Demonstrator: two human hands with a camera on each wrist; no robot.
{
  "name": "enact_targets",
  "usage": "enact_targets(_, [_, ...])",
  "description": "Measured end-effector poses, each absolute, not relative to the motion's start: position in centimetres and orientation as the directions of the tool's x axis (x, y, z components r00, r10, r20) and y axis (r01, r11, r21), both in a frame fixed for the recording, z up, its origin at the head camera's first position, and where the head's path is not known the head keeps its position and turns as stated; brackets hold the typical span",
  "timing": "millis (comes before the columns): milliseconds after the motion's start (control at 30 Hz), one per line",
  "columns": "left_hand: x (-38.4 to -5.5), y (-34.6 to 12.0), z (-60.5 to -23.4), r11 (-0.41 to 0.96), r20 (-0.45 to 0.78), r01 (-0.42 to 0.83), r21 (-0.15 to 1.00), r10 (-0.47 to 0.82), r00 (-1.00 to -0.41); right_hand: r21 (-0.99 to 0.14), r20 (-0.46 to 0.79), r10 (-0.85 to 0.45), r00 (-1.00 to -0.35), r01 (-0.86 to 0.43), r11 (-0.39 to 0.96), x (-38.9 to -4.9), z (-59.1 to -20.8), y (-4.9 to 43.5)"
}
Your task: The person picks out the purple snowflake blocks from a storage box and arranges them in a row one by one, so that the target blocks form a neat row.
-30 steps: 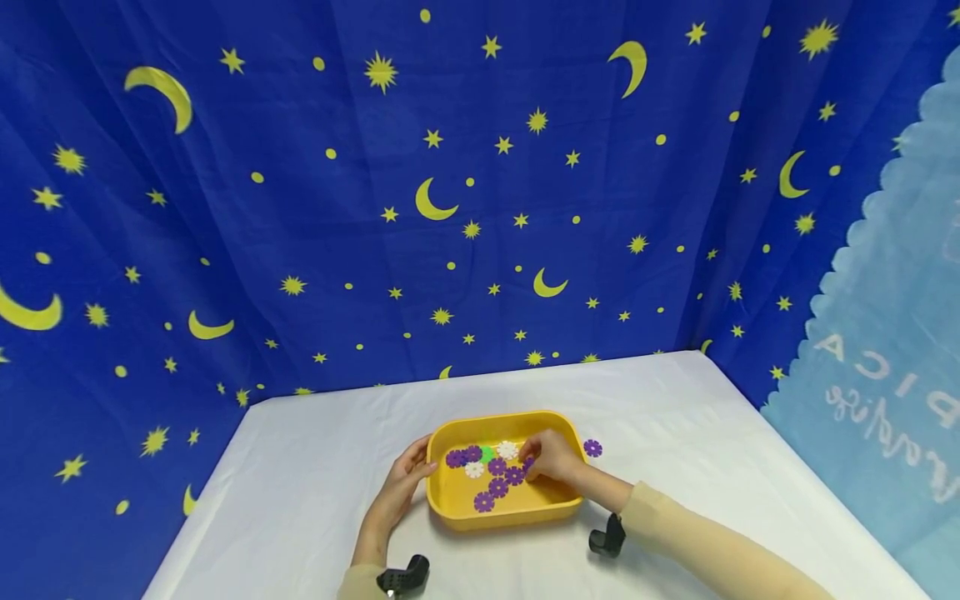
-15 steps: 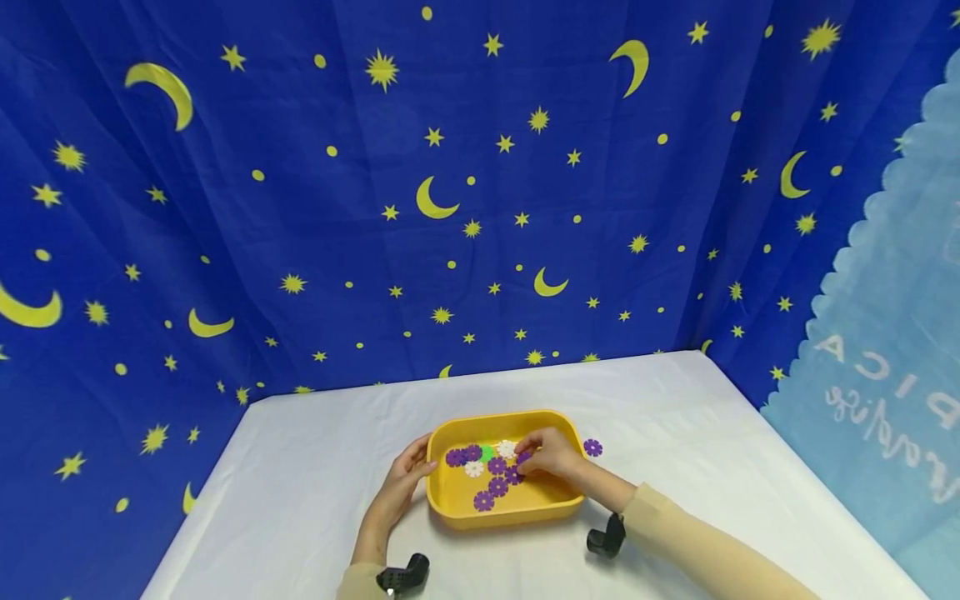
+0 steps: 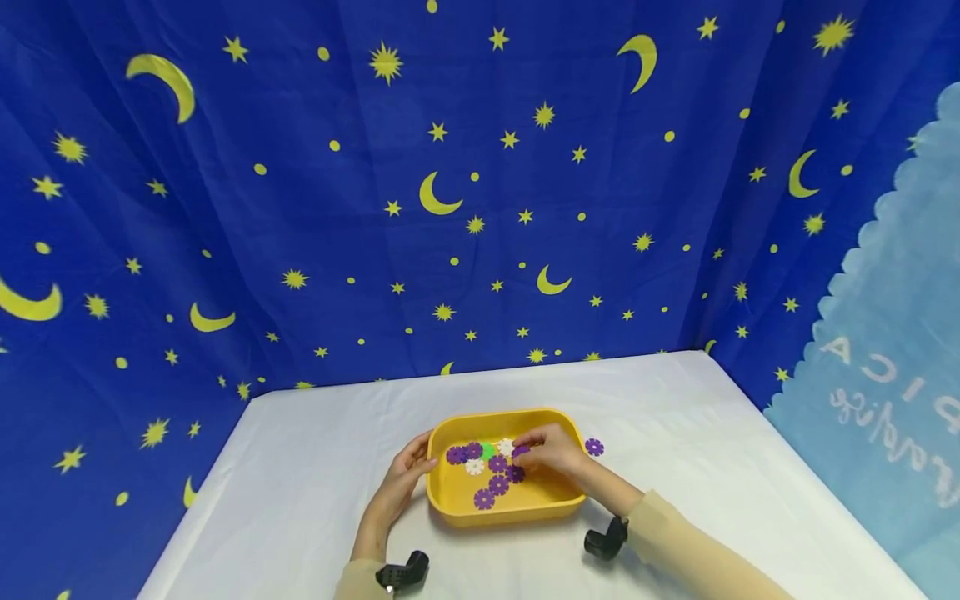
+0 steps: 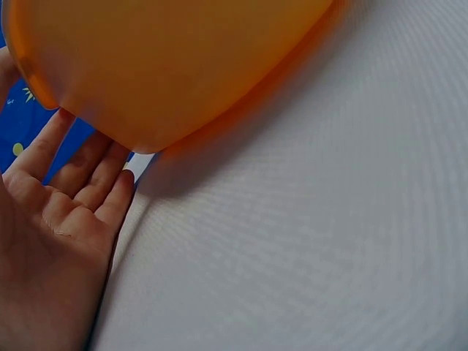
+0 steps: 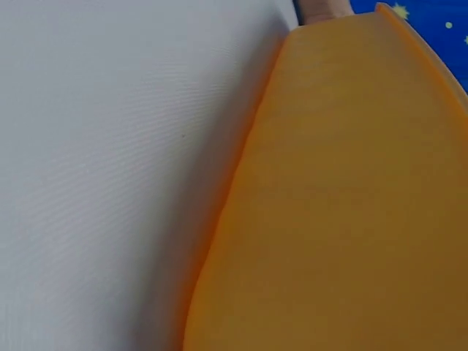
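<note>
A yellow plastic bin point(image 3: 540, 508) sits on the white cloth with several flower-shaped building discs inside, mostly purple, along with white ones and a green one point(image 3: 488, 451). My left hand point(image 3: 397, 485) holds the bin's left end, thumb over the rim and fingers along the outer wall, as the left wrist view shows from below point(image 4: 66, 212). Inside the bin, toward its right side, my right hand point(image 3: 555, 452) pinches a purple disc point(image 3: 521, 451) between thumb and fingers. Another purple disc point(image 3: 515, 474) lies just below those fingertips. The right wrist view shows mainly the bin's outer wall point(image 5: 329, 183).
One purple disc point(image 3: 594, 447) lies on the cloth outside the bin, close to its right end. A blue curtain point(image 3: 360, 208) with yellow moons and stars stands behind the white-covered table point(image 3: 300, 500). Light blue fabric point(image 3: 900, 333) hangs at the right.
My right hand has shifted slightly left and up inside the bin, carrying the purple disc toward the white one. My left hand stays on the bin's left end.
</note>
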State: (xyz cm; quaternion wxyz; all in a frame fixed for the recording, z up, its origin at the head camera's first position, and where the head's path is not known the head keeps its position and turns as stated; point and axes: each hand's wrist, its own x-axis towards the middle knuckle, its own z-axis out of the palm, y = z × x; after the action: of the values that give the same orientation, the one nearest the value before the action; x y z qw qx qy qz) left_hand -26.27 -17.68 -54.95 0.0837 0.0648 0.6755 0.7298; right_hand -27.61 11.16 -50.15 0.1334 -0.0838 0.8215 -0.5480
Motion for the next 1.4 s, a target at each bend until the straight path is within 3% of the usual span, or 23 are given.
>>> enact_targets(633, [-25.7, -17.5, -55.2, -0.082, -0.018, -0.038, 0.996, 0.229, -0.973, -0.96, -0.025, -0.144, -0.989, -0.016, 0.28, -27.1, -49.9, 11.7])
enact_targets(1400, [-26.0, -17.8, -54.9, -0.092, -0.007, -0.029, 0.995, 0.227, -0.974, -0.991, -0.036, -0.036, -0.999, 0.031, 0.132, -27.4, -47.6, 14.9])
